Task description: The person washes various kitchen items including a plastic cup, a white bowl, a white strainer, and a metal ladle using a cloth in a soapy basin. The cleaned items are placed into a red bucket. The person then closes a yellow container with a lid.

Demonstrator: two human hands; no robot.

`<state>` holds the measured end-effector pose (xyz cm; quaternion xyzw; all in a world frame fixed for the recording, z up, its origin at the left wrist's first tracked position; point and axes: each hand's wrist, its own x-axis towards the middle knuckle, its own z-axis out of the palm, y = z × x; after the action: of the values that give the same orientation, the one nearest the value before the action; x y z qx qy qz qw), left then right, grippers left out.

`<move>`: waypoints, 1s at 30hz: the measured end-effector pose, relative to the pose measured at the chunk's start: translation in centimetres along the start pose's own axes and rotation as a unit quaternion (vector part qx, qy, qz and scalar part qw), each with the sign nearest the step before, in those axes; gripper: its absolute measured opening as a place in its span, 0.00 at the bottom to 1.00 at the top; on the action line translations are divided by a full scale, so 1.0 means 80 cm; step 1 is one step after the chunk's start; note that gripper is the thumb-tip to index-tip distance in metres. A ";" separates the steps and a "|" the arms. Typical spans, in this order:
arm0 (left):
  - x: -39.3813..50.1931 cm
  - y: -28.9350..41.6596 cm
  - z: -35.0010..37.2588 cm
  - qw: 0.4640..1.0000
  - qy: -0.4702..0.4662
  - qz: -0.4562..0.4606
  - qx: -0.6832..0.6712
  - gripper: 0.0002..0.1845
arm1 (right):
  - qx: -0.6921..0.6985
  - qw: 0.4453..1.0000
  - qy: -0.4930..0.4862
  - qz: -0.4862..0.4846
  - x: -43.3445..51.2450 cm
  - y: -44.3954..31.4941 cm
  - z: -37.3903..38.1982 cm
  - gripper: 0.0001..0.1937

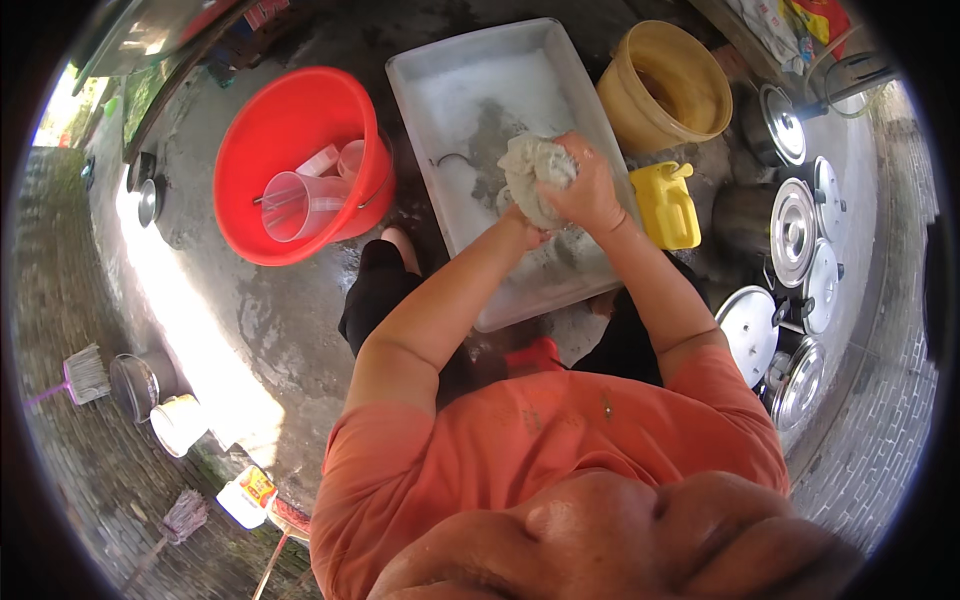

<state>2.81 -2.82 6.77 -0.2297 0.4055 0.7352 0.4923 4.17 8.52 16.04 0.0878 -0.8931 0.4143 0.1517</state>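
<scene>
A bunched, wet, greyish-white cloth [536, 171] is gripped in both hands above a rectangular white plastic tub [424, 187]. My right hand [589, 184] wraps the cloth's right side. Lower down, my left hand [531, 229] holds the underside and is partly hidden by the cloth and its own wrist. Foamy water [487, 82] with white suds lies in the tub. Near the tub's left side, a thin dark curved thing [452, 157] shows among the suds; I cannot tell what it is.
Left of the tub stands a red bucket [255, 142] holding a clear plastic jug [289, 206]. On the right are a tan bucket [622, 112], a yellow jerrycan [664, 206] and several lidded metal pots [793, 232]. Something red [534, 356] lies between my legs. Brooms [88, 373] rest at far left.
</scene>
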 end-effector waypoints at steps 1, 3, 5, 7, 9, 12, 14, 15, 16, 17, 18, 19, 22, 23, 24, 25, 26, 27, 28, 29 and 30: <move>-0.004 0.001 0.000 0.999 -0.016 0.016 0.049 0.16 | 0.029 0.998 0.015 0.056 0.004 0.004 0.000 0.24; -0.003 0.001 -0.005 0.992 -0.041 0.036 0.112 0.13 | 0.087 0.981 0.042 0.167 0.011 0.016 -0.001 0.23; 0.013 -0.010 -0.023 0.992 -0.054 0.034 0.108 0.16 | 0.282 0.916 0.056 0.280 0.028 0.038 -0.011 0.20; 0.018 -0.009 -0.026 0.990 -0.073 0.072 0.097 0.19 | 0.386 0.849 0.081 0.351 0.033 0.053 -0.017 0.18; 0.019 -0.007 -0.026 0.976 -0.107 0.159 0.107 0.23 | 0.405 0.817 0.110 0.395 0.032 0.062 -0.021 0.17; 0.064 -0.003 -0.058 0.855 -0.132 0.442 0.236 0.24 | 0.437 0.802 0.080 0.400 0.013 0.085 -0.003 0.16; 0.010 0.056 -0.021 0.934 -0.223 0.273 0.051 0.24 | 0.489 0.768 0.111 0.399 0.008 0.080 -0.019 0.16; 0.000 0.062 -0.022 0.933 -0.228 0.274 0.041 0.23 | 0.517 0.750 0.109 0.398 0.005 0.063 -0.025 0.16; -0.001 0.067 -0.021 0.932 -0.238 0.271 0.030 0.23 | 0.524 0.757 0.107 0.376 0.004 0.050 -0.035 0.16; -0.001 0.070 -0.018 0.931 -0.248 0.268 0.019 0.23 | 0.531 0.763 0.106 0.353 0.004 0.037 -0.046 0.17; -0.009 0.067 -0.007 0.962 -0.181 0.200 -0.049 0.22 | 0.537 0.769 0.107 0.330 0.000 0.028 -0.054 0.18; -0.015 0.068 0.002 0.970 -0.151 0.188 -0.005 0.23 | 0.481 0.825 0.054 0.292 -0.006 0.022 -0.058 0.19; -0.017 0.057 0.013 0.951 -0.117 0.255 0.127 0.28 | 0.186 0.977 -0.080 0.061 -0.021 0.023 -0.050 0.26; -0.017 0.055 0.011 0.957 -0.116 0.223 0.147 0.28 | 0.135 0.986 -0.094 0.023 -0.021 0.027 -0.048 0.27; -0.022 0.059 0.010 0.960 -0.114 0.191 0.168 0.29 | 0.083 0.991 -0.108 -0.015 -0.018 0.031 -0.047 0.28; -0.027 0.060 0.009 0.963 -0.112 0.160 0.187 0.29 | 0.030 0.991 -0.122 -0.054 -0.016 0.035 -0.046 0.29; -0.025 0.057 0.005 0.987 -0.063 0.075 0.125 0.24 | 0.006 0.992 -0.112 -0.052 -0.017 0.040 -0.044 0.29; -0.023 0.052 -0.003 0.985 -0.049 0.075 0.146 0.22 | -0.017 0.993 -0.106 -0.053 -0.018 0.044 -0.041 0.29; -0.018 0.046 -0.012 0.982 -0.037 0.072 0.168 0.20 | -0.041 0.993 -0.098 -0.052 -0.019 0.047 -0.038 0.29; -0.014 0.040 -0.021 0.979 -0.024 0.070 0.190 0.17 | -0.047 0.994 -0.091 -0.044 -0.017 0.049 -0.036 0.29; -0.015 0.038 -0.022 0.975 -0.012 0.066 0.211 0.15 | -0.055 0.994 -0.084 -0.035 -0.015 0.051 -0.034 0.28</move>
<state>0.41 -5.51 7.82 -0.0843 0.5597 0.6665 0.4852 4.65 13.30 14.39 0.1447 -0.9205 0.3501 0.0952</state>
